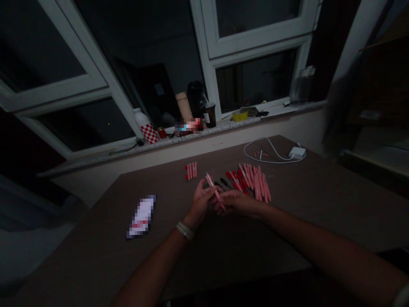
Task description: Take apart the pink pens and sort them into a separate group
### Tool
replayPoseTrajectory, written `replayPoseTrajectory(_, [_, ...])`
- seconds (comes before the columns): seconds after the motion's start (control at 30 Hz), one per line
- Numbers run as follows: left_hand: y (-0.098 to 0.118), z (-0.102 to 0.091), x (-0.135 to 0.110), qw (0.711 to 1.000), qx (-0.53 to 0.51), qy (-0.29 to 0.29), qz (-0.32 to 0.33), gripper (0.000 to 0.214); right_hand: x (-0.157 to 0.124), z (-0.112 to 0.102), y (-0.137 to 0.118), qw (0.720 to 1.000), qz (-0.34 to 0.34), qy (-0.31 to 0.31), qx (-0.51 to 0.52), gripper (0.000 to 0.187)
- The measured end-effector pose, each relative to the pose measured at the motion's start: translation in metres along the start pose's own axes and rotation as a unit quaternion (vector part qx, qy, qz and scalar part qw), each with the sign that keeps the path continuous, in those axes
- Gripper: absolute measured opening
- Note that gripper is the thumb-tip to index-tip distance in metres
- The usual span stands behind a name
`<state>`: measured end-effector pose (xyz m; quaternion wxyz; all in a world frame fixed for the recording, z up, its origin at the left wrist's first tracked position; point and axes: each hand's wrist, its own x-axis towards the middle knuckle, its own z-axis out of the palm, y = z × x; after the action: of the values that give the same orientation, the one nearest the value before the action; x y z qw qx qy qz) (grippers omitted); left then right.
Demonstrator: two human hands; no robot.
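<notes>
Over the middle of the table, my left hand (202, 198) and my right hand (232, 201) meet around a pink pen (210, 180). Its clear-looking end points up and away from me, and its pink end comes out below my right fingers. Both hands are closed on it. Just beyond my right hand lie several black pens (224, 183), then red-capped pens (237, 181), then a spread of pink pens (257, 181). A smaller row of pink pens (191, 170) lies past my left hand, with red pieces at its left end.
A blurred-out phone-shaped item (141, 216) lies on the table (105, 209) at left. A white cable with a charger (297, 153) is at the far right, near small pink bits. The windowsill holds a checkered bottle (148, 131), a tan flask (184, 105) and yellow tape (240, 115).
</notes>
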<state>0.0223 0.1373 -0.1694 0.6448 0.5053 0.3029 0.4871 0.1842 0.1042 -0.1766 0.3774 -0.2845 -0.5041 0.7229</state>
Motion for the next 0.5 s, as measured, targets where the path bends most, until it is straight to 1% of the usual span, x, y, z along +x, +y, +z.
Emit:
replayPoseTrajectory(0.1, [-0.0029, 0.0004, 0.0009, 1.000, 0.004, 0.018, 0.019, 0.063, 0.0026, -0.0002, 0.0010, 0.996, -0.026, 0.034, -0.078, 0.030])
replayPoseTrajectory(0.2, [-0.0050, 0.0013, 0.0004, 0.998, 0.032, 0.042, 0.021, 0.062, 0.0049, 0.0001, 0.0047, 0.979, -0.047, 0.103, -0.168, 0.024])
replayPoseTrajectory(0.27, [-0.0060, 0.0015, 0.0000, 0.997, 0.049, 0.056, 0.026, 0.060, 0.0059, 0.0001, 0.0072, 0.968, -0.054, 0.142, -0.199, 0.020])
replayPoseTrajectory(0.3, [-0.0065, 0.0015, 0.0000, 0.996, 0.054, 0.061, 0.030, 0.060, 0.0064, -0.0002, 0.0081, 0.966, -0.055, 0.150, -0.202, 0.020])
replayPoseTrajectory(0.4, [-0.0080, 0.0017, 0.0003, 0.996, 0.055, 0.068, 0.036, 0.060, 0.0078, -0.0012, 0.0095, 0.972, -0.051, 0.140, -0.181, 0.027])
replayPoseTrajectory(0.5, [-0.0085, 0.0033, 0.0001, 0.997, 0.044, 0.058, 0.029, 0.058, 0.0078, -0.0006, 0.0091, 0.983, -0.035, 0.116, -0.138, 0.036])
